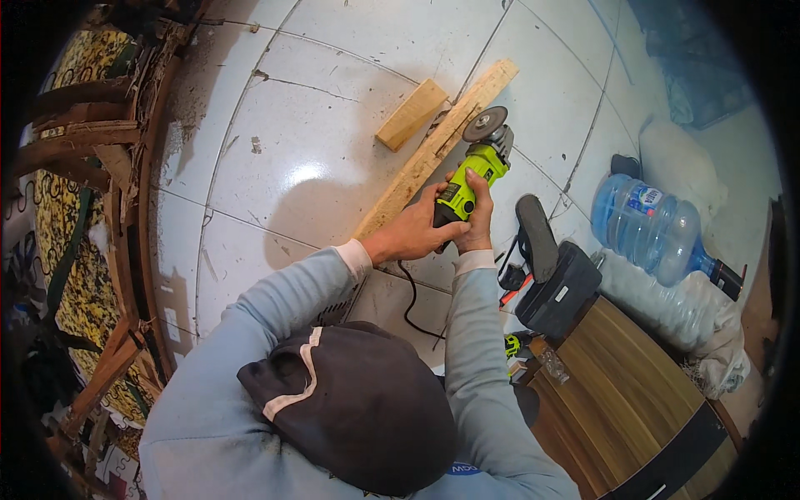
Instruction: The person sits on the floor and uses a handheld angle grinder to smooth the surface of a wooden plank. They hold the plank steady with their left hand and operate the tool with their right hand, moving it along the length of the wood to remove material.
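Observation:
A green and black angle grinder point(468, 185) is held in both hands, its round disc point(485, 123) pointing away from me. My left hand point(408, 232) closes round the rear of its body from the left. On the right side, my right hand point(478, 218) grips it with the thumb lying along the green casing. A long wooden bar point(433, 152) runs diagonally over the floor, just left of the grinder. The disc overlaps the bar's right edge in view; I cannot tell whether they touch. Against the bar's far left side lies a short wooden block point(412, 115).
A broken wooden furniture frame point(125, 225) with springs stands at left. To the right are a dark sandal point(537, 237), a black case point(560, 287), a large blue water bottle point(650, 221) and a wood-grain panel point(621, 387). The grinder's black cord point(411, 302) trails over white floor tiles point(333, 158).

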{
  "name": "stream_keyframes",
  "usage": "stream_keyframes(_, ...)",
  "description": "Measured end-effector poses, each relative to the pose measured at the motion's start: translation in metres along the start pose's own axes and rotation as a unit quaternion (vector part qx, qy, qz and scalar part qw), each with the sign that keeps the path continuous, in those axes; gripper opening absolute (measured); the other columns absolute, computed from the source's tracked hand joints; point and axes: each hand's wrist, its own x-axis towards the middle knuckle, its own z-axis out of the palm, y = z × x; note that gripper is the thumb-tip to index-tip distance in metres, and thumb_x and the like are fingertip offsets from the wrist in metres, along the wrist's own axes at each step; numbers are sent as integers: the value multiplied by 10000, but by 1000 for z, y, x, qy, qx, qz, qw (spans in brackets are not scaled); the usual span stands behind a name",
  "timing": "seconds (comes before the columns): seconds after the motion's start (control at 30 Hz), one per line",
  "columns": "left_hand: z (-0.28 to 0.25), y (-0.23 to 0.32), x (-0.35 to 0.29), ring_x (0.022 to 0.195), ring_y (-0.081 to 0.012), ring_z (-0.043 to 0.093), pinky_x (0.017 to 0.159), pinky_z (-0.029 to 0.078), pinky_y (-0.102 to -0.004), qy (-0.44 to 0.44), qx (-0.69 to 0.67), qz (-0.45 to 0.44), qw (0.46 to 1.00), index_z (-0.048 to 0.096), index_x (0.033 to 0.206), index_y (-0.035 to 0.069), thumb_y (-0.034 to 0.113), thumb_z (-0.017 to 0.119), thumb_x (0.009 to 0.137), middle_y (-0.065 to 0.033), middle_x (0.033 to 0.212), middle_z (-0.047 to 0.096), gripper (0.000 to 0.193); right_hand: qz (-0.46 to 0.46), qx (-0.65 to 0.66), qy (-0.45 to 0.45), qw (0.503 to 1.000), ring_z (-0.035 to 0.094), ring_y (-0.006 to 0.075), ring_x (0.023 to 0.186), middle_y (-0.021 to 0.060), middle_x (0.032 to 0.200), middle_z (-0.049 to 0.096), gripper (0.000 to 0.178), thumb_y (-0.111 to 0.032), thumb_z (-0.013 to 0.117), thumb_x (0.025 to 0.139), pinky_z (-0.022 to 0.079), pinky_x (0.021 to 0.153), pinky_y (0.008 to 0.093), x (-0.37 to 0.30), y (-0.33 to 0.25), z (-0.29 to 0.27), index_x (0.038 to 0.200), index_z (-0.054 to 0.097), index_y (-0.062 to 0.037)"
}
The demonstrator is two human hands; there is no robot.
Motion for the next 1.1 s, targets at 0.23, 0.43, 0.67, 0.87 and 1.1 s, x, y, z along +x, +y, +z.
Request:
stream_keyframes(0.23, -2, -4, 8, 1039, -238, 678, 877, 560, -348, 13, 7, 8, 1000, 255, 1576, -93, 499, 763, 940, -245, 1297, 612, 1007, 1, -7, 7, 1000, 702, 207, 742, 79, 899, 678, 351, -350, 729, 935, 616, 679, 356, 5, -1, 5, 1058, 632, -36)
stream_keyframes(0.43, -4, -10, 10, 1084, -242, 668, 906, 558, -348, 24, 13, 39, 999, 251, 1582, -96, 491, 772, 936, -249, 1334, 592, 1016, 22, 7, -7, 1000, 707, 218, 775, 99, 931, 692, 334, -317, 725, 948, 630, 716, 377, 11, 2, -2, 1127, 599, -64)
stream_keyframes(0.67, -5, -19, 17, 1012, -224, 690, 878, 569, -345, 46, 34, 89, 994, 251, 1581, -97, 474, 766, 950, -228, 1280, 626, 995, 13, -21, -8, 1000, 710, 217, 770, 95, 932, 692, 368, -353, 728, 942, 633, 708, 378, 14, 2, 1, 1106, 613, -44)
stream_keyframes(0.87, -9, -20, 15, 904, -198, 701, 812, 575, -331, 7, 1, 27, 1000, 249, 1582, -85, 463, 765, 956, -201, 1203, 657, 979, 9, -23, 12, 1000, 709, 209, 743, 91, 892, 685, 339, -332, 723, 943, 621, 681, 357, 12, 6, 4, 1062, 625, -29)
stream_keyframes(1.1, -12, -12, 10, 1085, -257, 679, 906, 565, -359, -1, 5, 25, 1000, 246, 1586, -81, 488, 751, 958, -253, 1343, 593, 986, 6, -20, 12, 1000, 710, 207, 737, 92, 892, 692, 319, -297, 725, 949, 616, 674, 349, 13, 9, 2, 1072, 621, -22)
